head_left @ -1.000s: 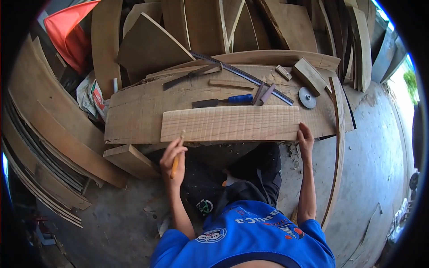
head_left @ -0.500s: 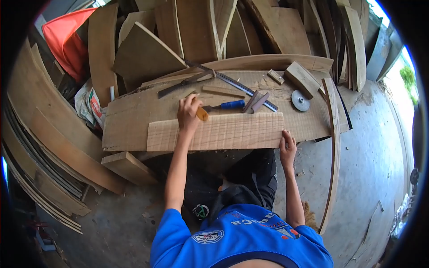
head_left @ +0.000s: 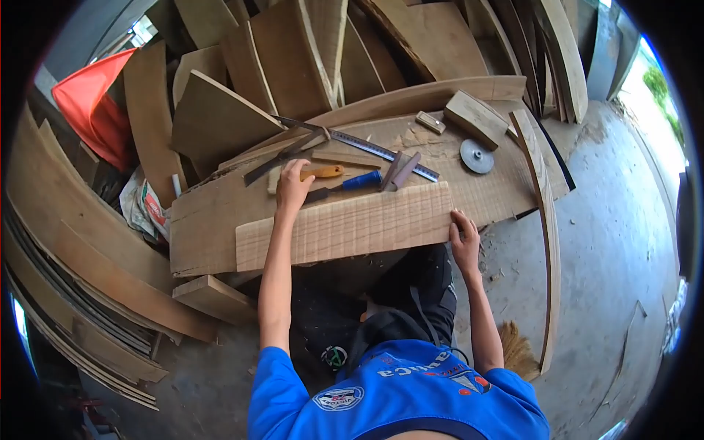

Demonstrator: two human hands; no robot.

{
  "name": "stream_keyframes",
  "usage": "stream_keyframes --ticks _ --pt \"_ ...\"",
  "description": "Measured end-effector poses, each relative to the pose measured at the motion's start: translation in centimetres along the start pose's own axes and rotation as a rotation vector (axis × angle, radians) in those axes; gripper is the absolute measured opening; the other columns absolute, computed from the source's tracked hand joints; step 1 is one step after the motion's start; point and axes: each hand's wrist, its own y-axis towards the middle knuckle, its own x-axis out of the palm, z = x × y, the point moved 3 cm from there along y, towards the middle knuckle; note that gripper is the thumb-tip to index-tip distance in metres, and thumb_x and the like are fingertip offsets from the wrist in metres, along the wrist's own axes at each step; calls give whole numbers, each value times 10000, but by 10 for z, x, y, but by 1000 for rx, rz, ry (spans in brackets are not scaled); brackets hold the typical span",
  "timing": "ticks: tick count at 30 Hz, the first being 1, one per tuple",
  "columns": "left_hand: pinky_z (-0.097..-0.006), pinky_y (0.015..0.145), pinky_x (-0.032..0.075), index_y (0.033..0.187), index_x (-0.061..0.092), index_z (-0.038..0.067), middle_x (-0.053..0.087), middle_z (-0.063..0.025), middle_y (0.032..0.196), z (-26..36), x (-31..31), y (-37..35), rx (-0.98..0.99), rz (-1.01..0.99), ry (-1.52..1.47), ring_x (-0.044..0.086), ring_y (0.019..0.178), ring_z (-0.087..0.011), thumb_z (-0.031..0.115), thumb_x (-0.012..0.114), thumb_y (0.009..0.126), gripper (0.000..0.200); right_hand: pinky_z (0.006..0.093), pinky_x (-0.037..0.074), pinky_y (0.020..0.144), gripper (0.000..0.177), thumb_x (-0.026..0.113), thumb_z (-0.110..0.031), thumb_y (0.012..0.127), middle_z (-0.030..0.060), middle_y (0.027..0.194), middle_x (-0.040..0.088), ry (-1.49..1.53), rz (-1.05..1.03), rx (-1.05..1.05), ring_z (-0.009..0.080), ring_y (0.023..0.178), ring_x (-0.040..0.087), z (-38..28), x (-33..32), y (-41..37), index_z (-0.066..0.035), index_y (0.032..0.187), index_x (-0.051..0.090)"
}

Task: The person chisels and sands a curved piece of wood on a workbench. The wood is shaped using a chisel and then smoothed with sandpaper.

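Note:
My left hand point(head_left: 293, 181) is closed at the left end of an orange-handled tool point(head_left: 323, 172); its working end is hidden, so its kind cannot be told. Below it lies a blue-handled chisel point(head_left: 361, 180), its dark blade pointing left. In front is a striped wooden board point(head_left: 345, 225), close to the bench's near edge. My right hand point(head_left: 464, 238) grips that board's right end. Beyond the tools rest a steel square ruler point(head_left: 367, 145), a narrow wood strip point(head_left: 345, 159) and a dark wooden marking tool point(head_left: 400, 171), partly over the ruler.
The bench top is a thick plank point(head_left: 205, 235). At its right are a wood block point(head_left: 475, 117), a grey metal disc point(head_left: 477, 157) and a long leaning strip point(head_left: 543, 242). Curved planks point(head_left: 103, 249) stack on the left, and boards point(head_left: 286, 59) stand behind. A brush point(head_left: 518, 350) lies low right.
My left hand has turned the orange handle from pointing down toward me to lying rightward, beside the chisel. My right hand stays at the board's right end. The whole view has shifted and tilted slightly.

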Motion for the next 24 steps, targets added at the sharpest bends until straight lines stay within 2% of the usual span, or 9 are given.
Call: stream_keyframes --ticks 3,4,6,8,9,11,17,19,24 --pt "-381 855 429 997 598 114 570 -108 1044 64 4 -29 41 -145 -197 543 982 -282 173 696 695 323 341 456 795 269 563 -100 770 175 926 629 -10 -138 108 292 893 606 -2 -2 15 -20 1025 584" --pt "-409 933 390 1033 599 140 540 -108 1134 87 10 -46 107 -251 -304 510 1064 -288 227 711 685 375 352 485 686 310 562 -79 730 169 799 632 -122 -87 -40 296 741 621 -1 -2 28 -19 1034 571" --pt "-512 1038 222 1175 528 221 390 -94 1321 136 23 -97 293 -442 73 360 1228 -306 330 748 622 605 350 470 758 359 528 -20 708 165 896 618 -305 -422 276 298 870 598 -50 -5 72 -55 1064 569" --pt "-549 1042 153 1226 472 269 316 -78 1368 132 33 -120 295 -453 123 286 1269 -311 368 753 598 695 366 427 847 399 506 18 693 161 1049 572 -192 -168 -301 294 995 544 -41 18 85 -111 1062 581" --pt "-586 1047 84 1277 416 317 242 -63 1416 128 39 -125 299 -462 180 212 1310 -315 407 758 575 786 366 427 847 399 506 18 693 161 1049 572 -194 -168 -303 294 995 544 -45 27 92 -111 1062 581" --pt "-592 1032 137 1291 377 364 286 -58 1402 122 48 -127 280 -426 199 263 1292 -313 360 724 635 743 405 354 931 395 513 26 695 126 1137 524 -461 -135 -591 292 1050 498 -64 51 92 -145 1041 596" --pt "-578 987 267 1280 405 357 360 -64 1363 122 44 -129 399 -289 271 378 1226 -321 171 621 747 604 440 300 953 168 624 -69 696 54 939 591 -286 -482 -504 247 971 539 -56 59 108 -105 849 567" --pt "-523 946 366 1257 453 315 426 -78 1316 126 34 -127 432 -269 281 457 1157 -335 149 625 735 574 404 368 870 170 650 -78 674 64 813 594 -213 -384 -528 256 904 546 -57 48 106 -78 779 516" --pt "-381 791 501 1164 551 222 586 -80 1118 123 -12 -115 473 -267 306 585 980 -295 132 656 700 484 250 412 586 184 632 -74 734 15 739 521 392 -5 -6 97 653 485 -36 -12 85 -26 840 490"
